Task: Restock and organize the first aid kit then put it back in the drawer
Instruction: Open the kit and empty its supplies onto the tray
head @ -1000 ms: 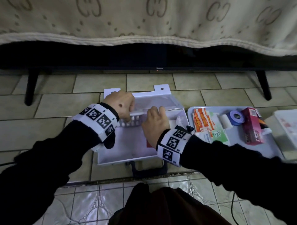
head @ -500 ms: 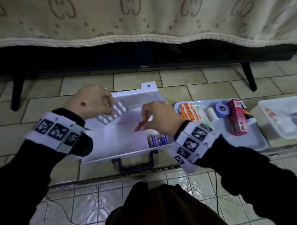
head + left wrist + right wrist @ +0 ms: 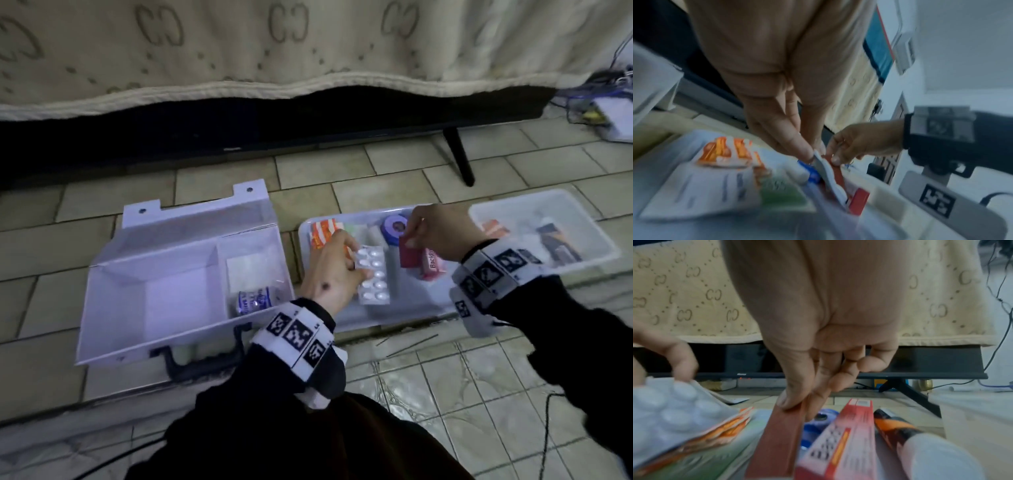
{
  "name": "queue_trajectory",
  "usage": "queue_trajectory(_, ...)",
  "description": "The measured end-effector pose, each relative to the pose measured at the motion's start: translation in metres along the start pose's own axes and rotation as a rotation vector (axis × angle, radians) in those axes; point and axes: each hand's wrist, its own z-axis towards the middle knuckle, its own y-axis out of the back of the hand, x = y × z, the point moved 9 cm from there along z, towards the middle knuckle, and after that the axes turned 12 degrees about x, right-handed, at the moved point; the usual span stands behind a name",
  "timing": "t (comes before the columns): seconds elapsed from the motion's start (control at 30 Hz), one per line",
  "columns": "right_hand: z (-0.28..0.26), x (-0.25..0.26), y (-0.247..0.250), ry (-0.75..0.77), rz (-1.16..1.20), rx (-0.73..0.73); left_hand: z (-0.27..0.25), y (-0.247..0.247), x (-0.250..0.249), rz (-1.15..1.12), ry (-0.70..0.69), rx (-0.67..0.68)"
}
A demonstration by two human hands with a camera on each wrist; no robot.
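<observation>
Both hands have left the open kit and now work over the tray beside it, each carrying what it lifted out. Left hand (image 3: pixel 330 274) pinches a silver blister pack of white tablets (image 3: pixel 371 277) by its near edge between thumb and fingertips, holding it low above the tray. Right hand (image 3: pixel 442 233) pinches a thin dark-red flat card or sachet (image 3: pixel 411 255) at its top edge between thumb and forefinger, the other fingers loosely curled; the card hangs over a pink-and-red cardboard medicine box (image 3: pixel 433 267).

Judging by this, the step is sorting: kit contents are being carried out to join the supplies before repacking. The next move calls for setting both thin items flat on a free patch of tray without burying them, then picking what goes back.

Beneath the hands, the shallow translucent plastic tray (image 3: pixel 404 310) holds orange-and-white plaster packets (image 3: pixel 322 233), a green-printed leaflet or packet partly hidden, a blue roll of tape (image 3: pixel 394 228) and the medicine box. To its right a clear plastic tub (image 3: pixel 582 222) holds blurred items I cannot identify.

Left of the tray, the white plastic first aid kit case with a black handle (image 3: pixel 120 308) lies open on the tiled floor; its large compartment looks bare, its small right compartment holds a white gauze pad (image 3: pixel 250 270) and a small blue-labelled roll or jar (image 3: pixel 253 301).
</observation>
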Motion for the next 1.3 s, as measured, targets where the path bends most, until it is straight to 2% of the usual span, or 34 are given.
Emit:
queue_trajectory(0.23, 0.011, -0.007, -0.015, 0.038, -0.108, -0.053, 0.024, -0.023, 0.023, 0.090, 0.083, -0.021)
queue_trajectory(0.4, 0.007, -0.003, -0.012, 0.080, -0.202, -0.135, 0.025, -0.024, 0.017, 0.353, 0.071, -0.054)
queue_trajectory(0.6, 0.003, -0.004, -0.024, 0.067, -0.288, -0.121, 0.023, -0.029, 0.010, 0.559, 0.076, -0.050)
queue_trajectory(0.73, 0.000, 0.000, -0.023, 0.046, -0.280, -0.099, 0.013, -0.030, 0.000, 0.575, 0.074, -0.003)
queue_trajectory(0.83, -0.010, 0.020, -0.007, 0.091, -0.202, -0.177, -0.007, -0.004, -0.022, 0.567, 0.012, -0.034)
queue_trajectory(0.9, -0.022, 0.045, 0.005, 0.170, -0.116, -0.230, -0.030, 0.037, -0.038, 0.553, -0.031, -0.116)
queue_trajectory(1.0, -0.038, 0.092, 0.011, 0.314, -0.006, -0.250, -0.061, 0.109, -0.042, 0.578, 0.007, -0.194)
queue_trajectory(1.07, -0.043, 0.124, 0.004, 0.368, 0.032, -0.235, -0.064, 0.143, -0.025, 0.675, 0.087, -0.141)
queue_trajectory(1.1, -0.043, 0.138, -0.002, 0.374, 0.038, -0.222, -0.061, 0.149, -0.013, 0.741, 0.132, -0.066)
queue_trajectory(1.2, -0.037, 0.174, -0.030, 0.326, -0.037, -0.145, -0.046, 0.140, 0.023, 0.893, 0.196, 0.198)
queue_trajectory(1.3, -0.033, 0.193, -0.054, 0.246, -0.189, -0.099, -0.038, 0.126, 0.048, 0.938, 0.217, 0.374)
